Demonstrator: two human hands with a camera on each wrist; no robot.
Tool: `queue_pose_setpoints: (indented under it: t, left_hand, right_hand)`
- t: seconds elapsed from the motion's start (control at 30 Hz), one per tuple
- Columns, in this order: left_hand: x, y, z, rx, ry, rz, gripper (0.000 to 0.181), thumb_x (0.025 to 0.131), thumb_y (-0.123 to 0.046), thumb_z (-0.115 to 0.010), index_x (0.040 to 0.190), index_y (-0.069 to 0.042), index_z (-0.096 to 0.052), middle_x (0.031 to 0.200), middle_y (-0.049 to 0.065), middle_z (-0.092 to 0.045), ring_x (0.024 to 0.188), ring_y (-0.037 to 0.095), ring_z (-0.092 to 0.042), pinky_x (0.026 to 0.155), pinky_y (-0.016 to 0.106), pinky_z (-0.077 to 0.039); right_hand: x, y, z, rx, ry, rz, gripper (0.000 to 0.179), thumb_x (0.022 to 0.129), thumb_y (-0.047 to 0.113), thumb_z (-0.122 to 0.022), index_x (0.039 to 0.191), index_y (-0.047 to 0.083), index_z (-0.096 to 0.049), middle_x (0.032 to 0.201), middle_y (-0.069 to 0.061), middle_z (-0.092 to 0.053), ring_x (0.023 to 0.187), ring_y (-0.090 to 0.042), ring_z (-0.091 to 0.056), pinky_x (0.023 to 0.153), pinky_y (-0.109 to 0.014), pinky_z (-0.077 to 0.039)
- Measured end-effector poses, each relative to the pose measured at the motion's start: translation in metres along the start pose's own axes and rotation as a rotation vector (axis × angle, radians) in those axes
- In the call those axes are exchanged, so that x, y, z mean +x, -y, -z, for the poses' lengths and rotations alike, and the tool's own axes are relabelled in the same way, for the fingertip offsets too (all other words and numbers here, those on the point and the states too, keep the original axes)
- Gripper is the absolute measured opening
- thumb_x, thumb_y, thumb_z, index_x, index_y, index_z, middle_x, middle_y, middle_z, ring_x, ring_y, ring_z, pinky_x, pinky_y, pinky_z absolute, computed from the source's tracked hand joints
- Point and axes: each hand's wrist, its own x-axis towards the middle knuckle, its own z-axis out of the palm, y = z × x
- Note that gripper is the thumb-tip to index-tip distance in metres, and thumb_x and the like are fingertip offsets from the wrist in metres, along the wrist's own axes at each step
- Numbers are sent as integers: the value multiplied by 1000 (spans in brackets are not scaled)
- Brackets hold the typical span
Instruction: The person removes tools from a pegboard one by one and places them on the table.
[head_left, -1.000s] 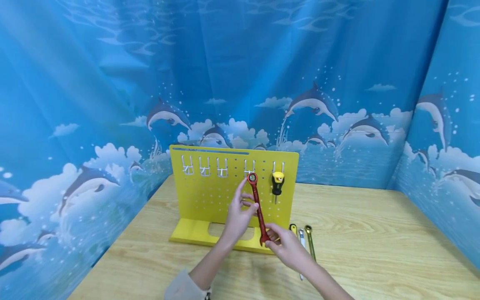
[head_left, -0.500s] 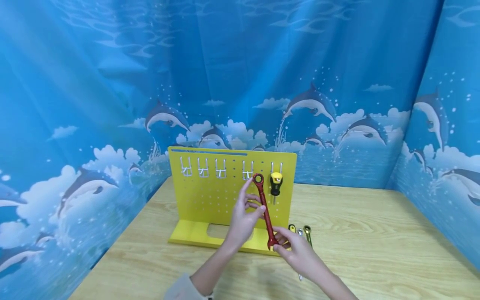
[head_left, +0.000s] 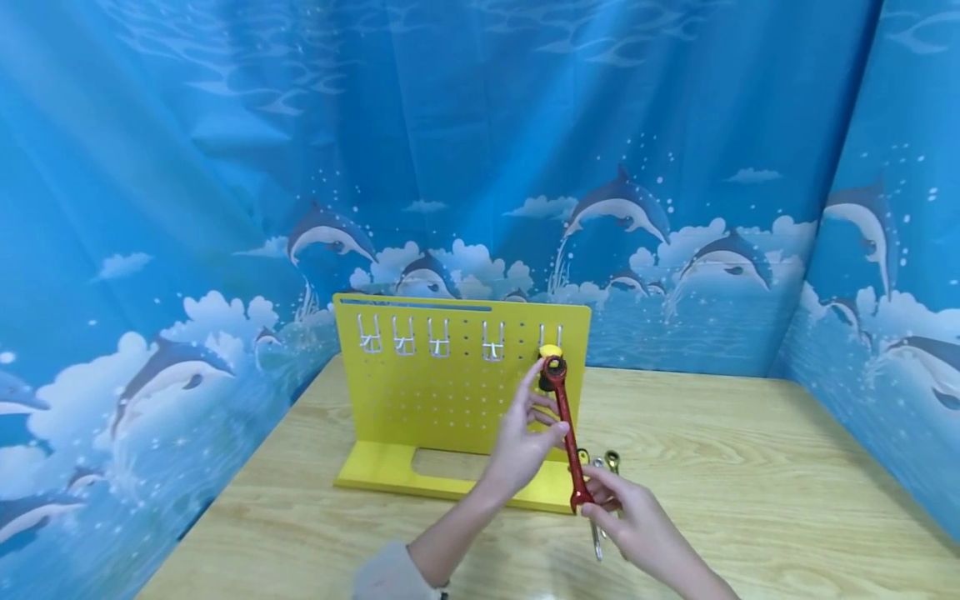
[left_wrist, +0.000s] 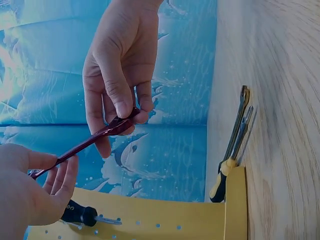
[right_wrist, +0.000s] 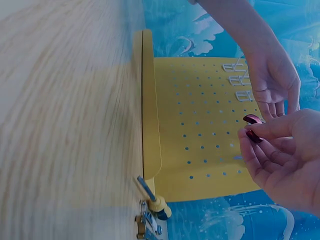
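Note:
A red combination wrench (head_left: 568, 433) is held up in front of the yellow pegboard (head_left: 420, 392), slanting with its ring end up and its open end down. My left hand (head_left: 521, 446) pinches the shank between thumb and fingers, its index finger reaching up to the ring. Lower down, my right hand (head_left: 626, 517) pinches the open end, seen closely in the right wrist view, where the wrench's red jaw tips (right_wrist: 253, 136) show at the fingertips. Behind the ring end, a yellow-and-black screwdriver (head_left: 551, 351) hangs on the rightmost hook, partly hidden; its handle (left_wrist: 80, 214) shows better in the left wrist view.
Several white wire hooks (head_left: 438, 337) line the pegboard's upper part. Right of its base, a gold wrench (head_left: 612, 460), a silver wrench (left_wrist: 245, 125) and a second yellow-and-black screwdriver (left_wrist: 223, 177) lie on the wooden table (head_left: 750, 467). A dolphin-print curtain (head_left: 480, 150) surrounds the table.
Both hands have carried the red wrench rightward, from near the fourth hook to in front of the hanging screwdriver, which it now partly covers. The grip of both hands looks the same.

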Motion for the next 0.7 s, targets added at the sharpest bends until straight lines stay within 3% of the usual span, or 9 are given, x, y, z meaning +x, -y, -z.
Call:
queue_pose_setpoints:
  t: [0.13,0.47,0.7]
  left_hand:
    - [3,1,-9,-10,25,7,83,80,11,-61,145,-26,-24,99,7,-52,81,19,-55,65,31,-55]
    - [10,10,-31,-61,88,-11,83,79,14,-59,143,-26,-27,96,6,-51,77,14,-55,63,31,-56]
    - [14,15,-46,-76,113,-23,82,79,14,-60,142,-27,-27,95,5,-51,72,12,-55,58,32,-56]
  right_hand:
    - [-7,-4,6,-12,-21,17,35,81,-2,-65,114,-10,-54,83,3,-62,75,-8,-57,63,-26,-52]
    - [-21,-13,21,-25,-25,-62,35,84,1,-63,116,-10,-53,85,3,-61,75,-6,-56,64,-25,-51]
    - [-29,-19,27,-44,-72,-95,32,84,2,-64,112,-10,-55,82,4,-61,72,-4,-56,61,-24,-51]
